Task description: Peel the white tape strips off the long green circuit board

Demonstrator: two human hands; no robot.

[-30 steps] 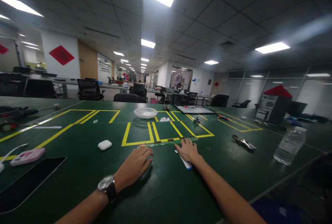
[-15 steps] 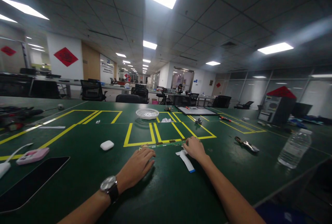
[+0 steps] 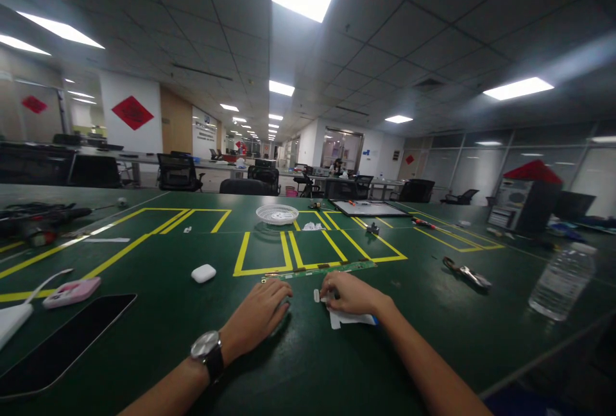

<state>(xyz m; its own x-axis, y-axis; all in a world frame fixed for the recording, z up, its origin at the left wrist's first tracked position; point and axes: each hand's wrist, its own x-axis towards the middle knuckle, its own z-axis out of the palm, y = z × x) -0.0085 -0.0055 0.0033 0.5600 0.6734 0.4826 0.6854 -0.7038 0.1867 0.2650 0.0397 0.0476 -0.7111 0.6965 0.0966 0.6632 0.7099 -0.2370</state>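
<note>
A long, thin green circuit board strip [image 3: 353, 268] lies along the front of the yellow tape boxes. Just in front of its left end rests my left hand [image 3: 262, 309], fingers loosely stretched and holding nothing; a watch is on that wrist. Further right, my right hand [image 3: 350, 294] pinches a white flat ribbon cable [image 3: 341, 318] with a blue tip. The cable lies partly under my hand, so the exact grip is hidden. Its small white end shows left of my fingertips. A white earbud case [image 3: 203, 273] sits left of my left hand.
A white plastic basket [image 3: 277, 214] stands beyond the board. Pliers [image 3: 466, 273] and a water bottle [image 3: 562, 281] are on the right, with a computer tower [image 3: 517, 204] behind. Leftward lie a black tablet-like slab [image 3: 72, 339], a pink case [image 3: 72, 292] and dark tools [image 3: 38, 218].
My right hand has moved from the circuit board down and left onto the ribbon cable, which has turned sideways. My left hand stays nearly in place. The view has shifted slightly.
</note>
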